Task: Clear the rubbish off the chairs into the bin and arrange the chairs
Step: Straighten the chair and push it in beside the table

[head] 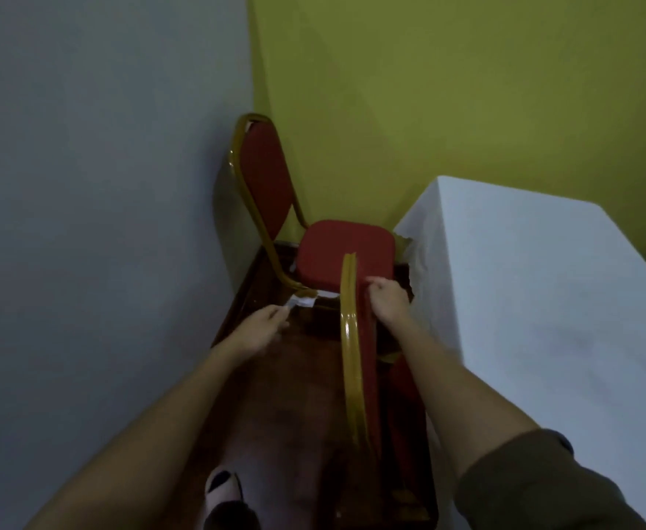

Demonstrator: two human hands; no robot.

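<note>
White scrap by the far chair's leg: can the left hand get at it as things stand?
Probably yes. The left hand has its fingertips right at the white scrap, with only bare floor between; the near chair stands off to the right.

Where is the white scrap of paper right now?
The paper lies low, left of centre, by the far chair's front leg, just beyond the left hand.

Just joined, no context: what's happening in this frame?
A person is working in a room corner with two red-cushioned, gold-framed chairs. The right hand grips the top of the nearer chair's backrest. The left hand reaches toward a white paper scrap lying by the frame of the corner chair. A white-clothed table stands to the right.
</note>
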